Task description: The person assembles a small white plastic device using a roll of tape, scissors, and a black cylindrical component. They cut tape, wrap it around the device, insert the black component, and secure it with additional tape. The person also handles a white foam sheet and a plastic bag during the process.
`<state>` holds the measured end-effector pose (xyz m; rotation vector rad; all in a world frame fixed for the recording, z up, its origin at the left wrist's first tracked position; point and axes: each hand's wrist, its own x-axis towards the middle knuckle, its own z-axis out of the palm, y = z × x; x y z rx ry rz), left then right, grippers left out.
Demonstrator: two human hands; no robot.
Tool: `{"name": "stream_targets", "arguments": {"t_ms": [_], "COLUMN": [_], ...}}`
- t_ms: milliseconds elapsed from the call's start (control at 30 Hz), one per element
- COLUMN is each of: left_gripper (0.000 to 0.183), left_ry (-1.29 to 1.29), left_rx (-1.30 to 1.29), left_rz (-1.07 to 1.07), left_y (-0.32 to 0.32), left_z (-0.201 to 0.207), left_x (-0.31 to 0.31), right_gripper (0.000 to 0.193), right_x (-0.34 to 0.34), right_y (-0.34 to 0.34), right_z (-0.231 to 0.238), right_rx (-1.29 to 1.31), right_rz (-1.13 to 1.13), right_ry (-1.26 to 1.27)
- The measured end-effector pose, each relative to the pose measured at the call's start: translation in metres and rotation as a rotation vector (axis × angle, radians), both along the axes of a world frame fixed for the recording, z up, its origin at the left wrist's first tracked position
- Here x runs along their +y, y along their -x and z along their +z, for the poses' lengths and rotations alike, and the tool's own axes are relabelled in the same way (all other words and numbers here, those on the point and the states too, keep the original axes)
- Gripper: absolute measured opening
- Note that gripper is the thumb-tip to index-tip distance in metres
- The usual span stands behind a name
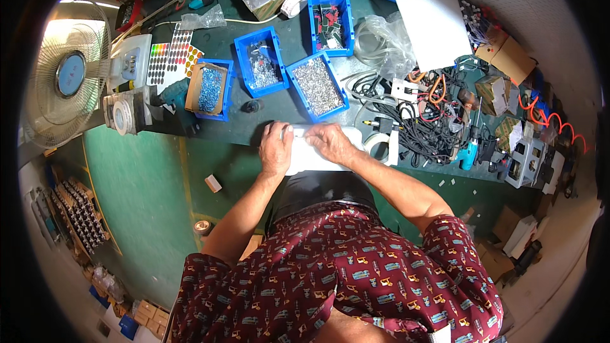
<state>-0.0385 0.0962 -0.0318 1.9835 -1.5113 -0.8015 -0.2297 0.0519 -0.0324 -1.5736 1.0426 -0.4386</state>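
A smooth white plastic-looking piece [316,160] lies at the front edge of the bench, close to my body; its exact kind does not show. My left hand [276,148] is closed around its left side, with the thumb along the top. Over the upper part of the same piece, my right hand [333,143] is bent with fingertips pressed together. Whatever sits between those fingertips is too small or hidden to make out. Just beyond my hands stands a blue bin [344,103] full of small silvery metal parts.
Blue bins hold clear parts [262,63], red and dark parts [330,25] and blue parts [210,89]. Black cables [416,133] and a teal power screwdriver [469,152] lie right. A tape roll [377,147] is beside the white piece. A fan [70,75] stands left.
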Motion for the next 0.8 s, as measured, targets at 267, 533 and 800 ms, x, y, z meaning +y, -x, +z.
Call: {"name": "stream_targets", "arguments": {"t_ms": [267, 533, 800], "left_gripper": [0.022, 0.022, 0.024], "left_ry": [0.032, -0.041, -0.044], "left_rx": [0.004, -0.001, -0.025], "left_rz": [-0.007, 0.011, 0.025], "left_y": [0.003, 0.000, 0.000], "left_z": [0.000, 0.004, 0.003], "left_x": [0.002, 0.001, 0.002], "right_gripper": [0.007, 0.015, 0.016], "right_x": [0.006, -0.003, 0.002], "right_y": [-0.006, -0.007, 0.005], "right_z": [0.009, 0.018, 0.022], "right_rx": [0.066, 0.094, 0.127], "right_rz": [0.047, 0.097, 0.049], "right_ry": [0.250, 0.175, 0.177]}}
